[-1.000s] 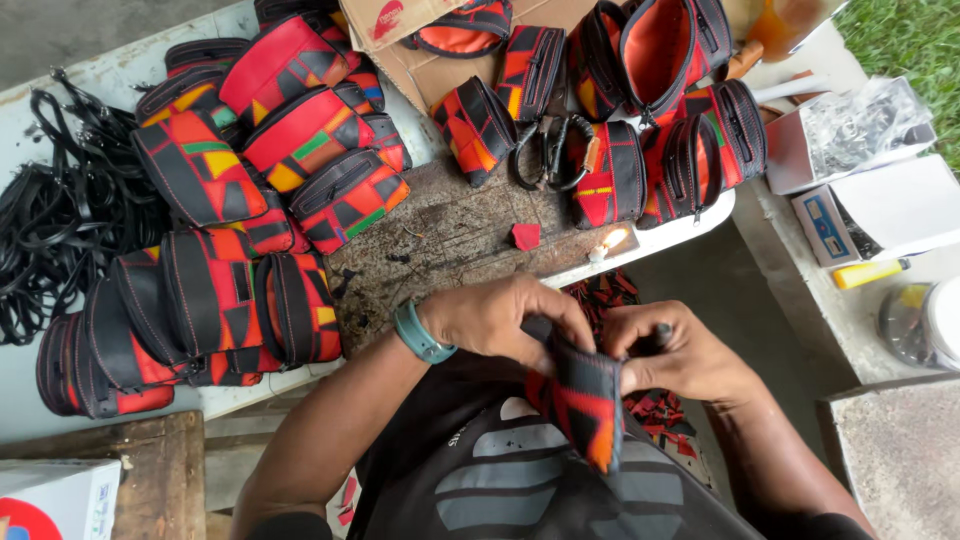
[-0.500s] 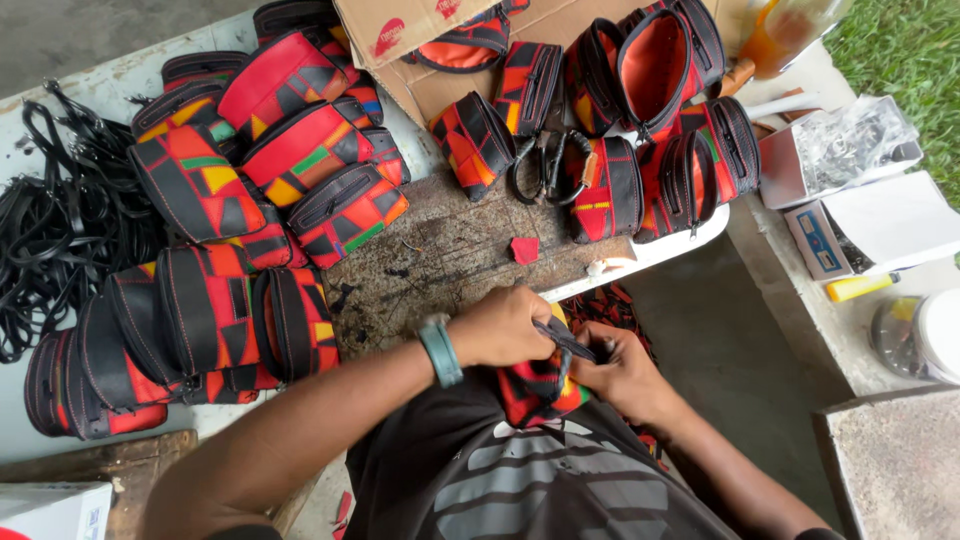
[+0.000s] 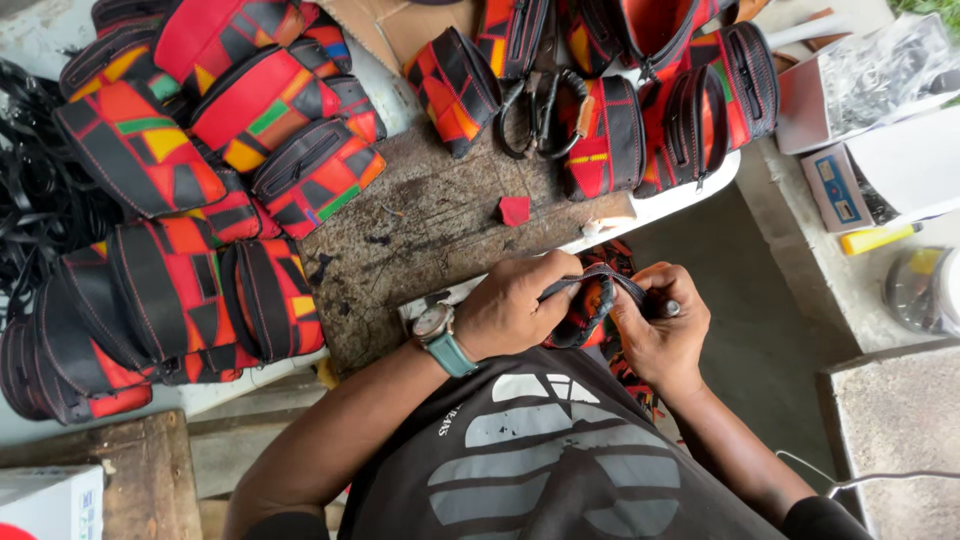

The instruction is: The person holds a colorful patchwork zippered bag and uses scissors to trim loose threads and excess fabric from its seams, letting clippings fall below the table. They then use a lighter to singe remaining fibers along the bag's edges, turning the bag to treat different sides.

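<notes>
Both hands have lifted from our lap to the counter edge since half a second ago, bringing the work into view. Our left hand [image 3: 515, 305] clenches one end of the black strap [image 3: 590, 278] on the red-and-black patterned fabric pouch [image 3: 590, 305]; our right hand [image 3: 662, 320] pinches the other end, so we judge fitting continues. Ahead on the worn wooden counter [image 3: 420, 230] lie a small red fabric scrap [image 3: 514, 210] and black-handled scissors [image 3: 540, 110]; stacked patterned bags [image 3: 200, 150] crowd the left side.
</notes>
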Available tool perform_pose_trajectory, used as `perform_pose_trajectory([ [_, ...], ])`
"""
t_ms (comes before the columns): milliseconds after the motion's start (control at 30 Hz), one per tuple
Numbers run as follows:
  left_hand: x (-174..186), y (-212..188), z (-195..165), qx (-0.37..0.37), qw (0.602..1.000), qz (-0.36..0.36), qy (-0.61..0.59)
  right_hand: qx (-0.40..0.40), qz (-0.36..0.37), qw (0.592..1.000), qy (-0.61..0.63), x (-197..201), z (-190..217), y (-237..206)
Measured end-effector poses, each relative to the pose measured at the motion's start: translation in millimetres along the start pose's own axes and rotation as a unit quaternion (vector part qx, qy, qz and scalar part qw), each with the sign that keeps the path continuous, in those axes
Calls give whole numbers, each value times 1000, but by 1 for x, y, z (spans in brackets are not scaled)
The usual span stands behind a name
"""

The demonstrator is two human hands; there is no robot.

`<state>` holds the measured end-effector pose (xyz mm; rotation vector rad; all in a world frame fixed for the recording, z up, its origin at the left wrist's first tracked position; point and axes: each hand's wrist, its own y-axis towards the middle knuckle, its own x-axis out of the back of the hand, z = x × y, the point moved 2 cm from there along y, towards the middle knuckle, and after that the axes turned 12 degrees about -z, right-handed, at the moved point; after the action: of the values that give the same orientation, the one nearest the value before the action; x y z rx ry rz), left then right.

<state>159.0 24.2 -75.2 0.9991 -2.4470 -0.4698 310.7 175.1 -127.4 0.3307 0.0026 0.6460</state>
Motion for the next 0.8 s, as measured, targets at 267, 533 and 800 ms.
perform_pose_trajectory([
  [267,-32,0,27,-70,997,12,16,-109,-4,994,4,9,-26,17],
  [533,-39,0,29,-43,998,-38,33,-300,-58,925,224,41,-38,50],
  [800,-37,5,24,22,997,-72,13,-238,-42,943,229,52,-45,60],
])
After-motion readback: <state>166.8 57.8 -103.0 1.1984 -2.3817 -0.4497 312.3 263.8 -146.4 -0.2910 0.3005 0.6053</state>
